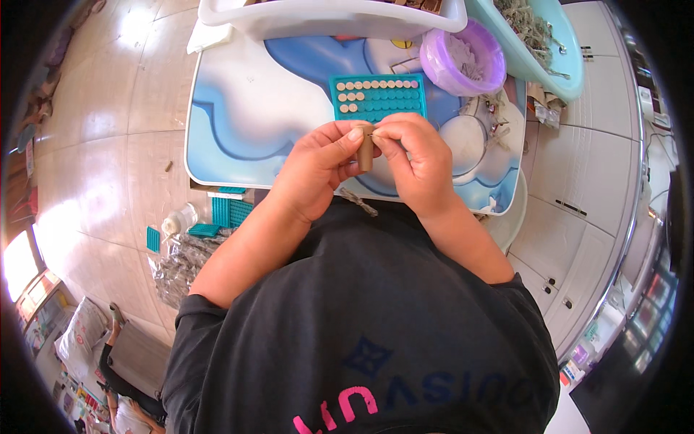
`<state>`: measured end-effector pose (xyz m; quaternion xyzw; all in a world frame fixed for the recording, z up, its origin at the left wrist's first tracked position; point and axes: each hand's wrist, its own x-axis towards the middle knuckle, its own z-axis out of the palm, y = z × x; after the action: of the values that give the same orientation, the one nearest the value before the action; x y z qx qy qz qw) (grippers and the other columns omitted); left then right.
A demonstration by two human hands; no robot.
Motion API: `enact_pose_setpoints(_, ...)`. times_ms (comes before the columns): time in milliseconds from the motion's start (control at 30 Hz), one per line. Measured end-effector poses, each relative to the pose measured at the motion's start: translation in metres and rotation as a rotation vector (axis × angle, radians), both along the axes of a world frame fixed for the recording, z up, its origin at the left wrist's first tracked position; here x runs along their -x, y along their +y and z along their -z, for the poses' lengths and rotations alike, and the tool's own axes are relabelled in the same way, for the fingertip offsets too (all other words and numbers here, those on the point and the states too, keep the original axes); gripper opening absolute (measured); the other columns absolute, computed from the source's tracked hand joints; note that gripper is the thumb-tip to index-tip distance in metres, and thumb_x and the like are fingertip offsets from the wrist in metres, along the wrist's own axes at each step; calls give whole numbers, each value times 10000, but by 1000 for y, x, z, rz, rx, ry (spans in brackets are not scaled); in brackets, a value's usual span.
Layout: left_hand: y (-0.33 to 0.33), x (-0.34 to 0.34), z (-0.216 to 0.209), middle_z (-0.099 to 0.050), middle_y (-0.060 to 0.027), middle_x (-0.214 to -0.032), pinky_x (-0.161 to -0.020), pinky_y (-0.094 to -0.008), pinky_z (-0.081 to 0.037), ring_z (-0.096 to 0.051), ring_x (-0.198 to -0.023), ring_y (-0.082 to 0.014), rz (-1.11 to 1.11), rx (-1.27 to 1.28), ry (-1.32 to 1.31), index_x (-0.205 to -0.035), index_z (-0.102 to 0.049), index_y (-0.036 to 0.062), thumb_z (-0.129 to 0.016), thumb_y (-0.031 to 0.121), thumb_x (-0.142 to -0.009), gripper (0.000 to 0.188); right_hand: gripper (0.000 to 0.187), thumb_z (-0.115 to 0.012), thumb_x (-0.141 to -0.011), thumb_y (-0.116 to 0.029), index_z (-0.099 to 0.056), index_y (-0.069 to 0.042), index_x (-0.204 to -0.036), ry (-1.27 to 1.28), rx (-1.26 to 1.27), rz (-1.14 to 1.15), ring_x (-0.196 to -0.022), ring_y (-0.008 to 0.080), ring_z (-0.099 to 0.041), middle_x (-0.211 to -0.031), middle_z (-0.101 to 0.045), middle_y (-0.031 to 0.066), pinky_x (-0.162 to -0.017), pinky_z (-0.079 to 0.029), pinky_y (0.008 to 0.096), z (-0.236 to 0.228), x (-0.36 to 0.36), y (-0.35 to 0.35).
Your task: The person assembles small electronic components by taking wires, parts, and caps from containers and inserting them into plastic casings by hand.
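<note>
My left hand is closed around a small brown cylinder, held upright over the table's near edge. My right hand has its thumb and forefinger pinched together at the cylinder's top. Something tiny and dark shows at those fingertips, too small to name. Just beyond my hands lies a teal tray with rows of round hollows. Pale round pieces sit in its far row and at the left of two nearer rows. A grey twisted bundle lies by the near table edge, below my hands.
A white bin stands at the table's far side, beside a purple basin with a clear plastic lining. At far right is a mint tub of tangled grey stuff. More teal trays lie at lower left. Another person is at bottom left.
</note>
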<state>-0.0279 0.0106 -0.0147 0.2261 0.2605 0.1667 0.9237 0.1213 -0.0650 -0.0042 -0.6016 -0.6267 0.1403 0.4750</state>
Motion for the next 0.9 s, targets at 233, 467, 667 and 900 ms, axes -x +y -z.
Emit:
enact_pose_setpoints(233,-7,-11,-18,-607,-38,-930,-758,-279,-502,-589,-911,-132,-64,-39,122,-1034,-548,31,-585,172,-896,201,293,-671,-751,-36,-552,-38,-1018,89,237,112,-813,272,-600,-914,-591,121,-676,-486,320,-23,6,-15)
enact_pose_setpoints(467,58,-11,-38,-594,-2,-797,-676,-202,-439,-541,-767,-69,-273,-985,313,-1004,-614,33,-617,119,-871,159,291,-605,-834,-17,-543,2,-1118,509,287,461,-869,109,-575,-1018,-605,64,-738,-479,237,-31,-99,-91)
enact_pose_setpoints(667,144,-45,-94,-604,-178,-1117,-814,-406,-481,-612,-932,-290,-221,-1532,542,-1039,-638,41,-589,58,-789,255,260,-585,-855,-101,-555,-2,-1093,167,635,1000,-733,107,-576,-923,-630,61,-667,-470,239,38,-219,-228)
enact_pose_setpoints(900,178,-95,-96,-627,-182,-947,-787,-392,-480,-601,-905,-318,485,-2017,950,-996,-644,57,-630,92,-737,261,244,-608,-850,-174,-592,-4,-1024,157,1095,1049,-778,178,-625,-907,-652,102,-697,-488,297,98,-211,-275)
